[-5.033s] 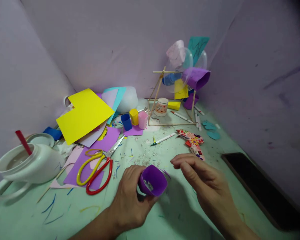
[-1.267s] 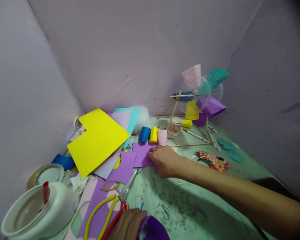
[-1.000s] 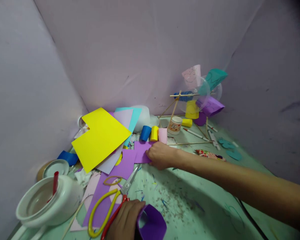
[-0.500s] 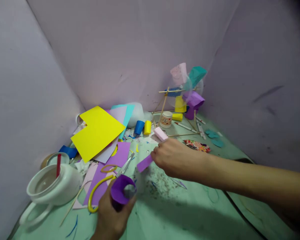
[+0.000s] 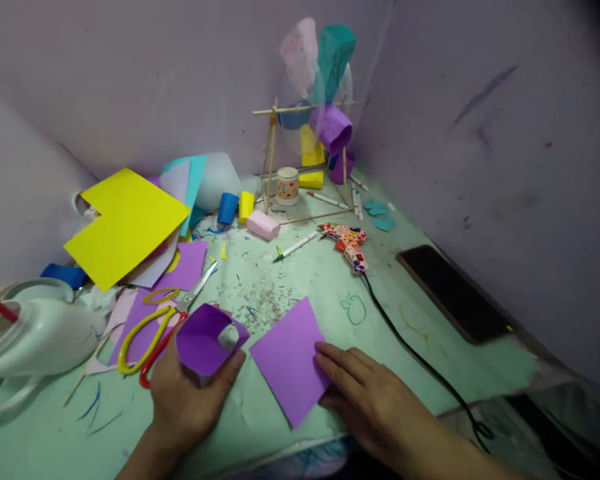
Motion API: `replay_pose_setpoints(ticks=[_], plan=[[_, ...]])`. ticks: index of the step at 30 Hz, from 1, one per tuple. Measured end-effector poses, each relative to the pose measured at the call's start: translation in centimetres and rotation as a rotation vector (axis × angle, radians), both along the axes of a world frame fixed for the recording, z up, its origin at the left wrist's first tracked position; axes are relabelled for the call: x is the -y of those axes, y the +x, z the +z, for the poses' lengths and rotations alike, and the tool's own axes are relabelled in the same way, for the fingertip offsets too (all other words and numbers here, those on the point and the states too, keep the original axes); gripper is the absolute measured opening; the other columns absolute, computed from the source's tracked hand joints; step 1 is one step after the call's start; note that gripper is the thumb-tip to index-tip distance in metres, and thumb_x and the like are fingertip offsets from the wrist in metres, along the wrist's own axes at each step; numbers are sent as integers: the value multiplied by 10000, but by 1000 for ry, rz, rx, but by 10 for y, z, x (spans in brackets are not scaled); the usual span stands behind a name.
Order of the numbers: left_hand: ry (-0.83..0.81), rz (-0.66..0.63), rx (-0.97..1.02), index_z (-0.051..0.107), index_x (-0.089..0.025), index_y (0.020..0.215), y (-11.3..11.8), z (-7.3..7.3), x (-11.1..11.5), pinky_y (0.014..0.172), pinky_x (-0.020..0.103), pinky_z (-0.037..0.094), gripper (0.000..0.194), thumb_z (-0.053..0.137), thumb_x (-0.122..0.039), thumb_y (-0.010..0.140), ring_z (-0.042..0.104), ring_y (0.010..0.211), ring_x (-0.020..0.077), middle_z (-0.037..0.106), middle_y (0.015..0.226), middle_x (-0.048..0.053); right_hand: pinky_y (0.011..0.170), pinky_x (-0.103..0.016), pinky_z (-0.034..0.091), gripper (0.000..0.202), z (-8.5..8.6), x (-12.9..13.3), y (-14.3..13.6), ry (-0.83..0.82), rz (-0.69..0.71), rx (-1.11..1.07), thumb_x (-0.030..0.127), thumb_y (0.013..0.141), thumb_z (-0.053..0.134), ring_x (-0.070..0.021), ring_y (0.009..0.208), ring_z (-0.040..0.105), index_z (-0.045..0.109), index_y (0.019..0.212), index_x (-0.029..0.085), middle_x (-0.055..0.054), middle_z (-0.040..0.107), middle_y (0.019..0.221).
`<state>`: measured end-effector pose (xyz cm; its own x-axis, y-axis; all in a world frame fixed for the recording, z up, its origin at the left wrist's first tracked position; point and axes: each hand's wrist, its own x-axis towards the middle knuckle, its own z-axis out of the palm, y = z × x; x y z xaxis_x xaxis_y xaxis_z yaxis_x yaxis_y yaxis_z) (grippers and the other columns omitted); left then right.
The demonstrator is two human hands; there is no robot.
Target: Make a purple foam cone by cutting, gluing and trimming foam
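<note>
My left hand (image 5: 193,400) is wrapped round a purple folded-paper cup (image 5: 203,337), its wide opening turned up toward me and a gap showing inside it. Beside it, my right hand (image 5: 365,380) pinches the right edge of a flat purple paper square (image 5: 293,363), thumb hidden underneath. The cup and the square are apart. Scissors (image 5: 153,327) with yellow and red handles lie just left of the cup, their blades pointing away. A patterned glue gun (image 5: 350,243) rests beyond my right hand.
A stick frame (image 5: 273,150) with coloured paper cups on a wheel stands at the back. Yellow sheets (image 5: 125,227) and a white pot (image 5: 55,337) are on the left. A black phone (image 5: 450,293) lies right, past the glue gun's cord (image 5: 405,347). A marker (image 5: 295,247) lies mid-table.
My right hand has drawn back toward me with the purple paper, which now shows its flat face. My left hand still holds the cup. The view has shifted right and down.
</note>
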<state>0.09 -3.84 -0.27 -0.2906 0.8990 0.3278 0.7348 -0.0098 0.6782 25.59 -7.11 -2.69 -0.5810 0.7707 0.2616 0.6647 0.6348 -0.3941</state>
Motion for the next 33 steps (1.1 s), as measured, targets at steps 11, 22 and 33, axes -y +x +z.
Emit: replay_pose_setpoints(ticks=[11,22,33], plan=[[-252,207,122,651,-153,866,41,-7,16,698,469,544,557,712,-588,523,650,696,282,679,754,76,701,-377,581,165,-13,-4,1,-48,-76,-243,215,889,550,-237,825,657,666,931,106,-145,701,1010],[-87,-303,13,587,-247,1036,66,-7,14,692,335,587,391,655,-470,721,694,770,207,713,918,12,836,-319,569,202,-10,-11,3,-102,-267,-588,117,840,569,-197,949,673,670,1015,112,-123,720,1010],[-96,-653,-68,505,-235,1072,71,-20,5,790,380,501,368,630,-222,727,625,891,207,640,982,42,800,-349,583,238,-5,-18,8,-319,-452,-685,136,820,548,-192,902,689,671,1018,183,-83,729,978]])
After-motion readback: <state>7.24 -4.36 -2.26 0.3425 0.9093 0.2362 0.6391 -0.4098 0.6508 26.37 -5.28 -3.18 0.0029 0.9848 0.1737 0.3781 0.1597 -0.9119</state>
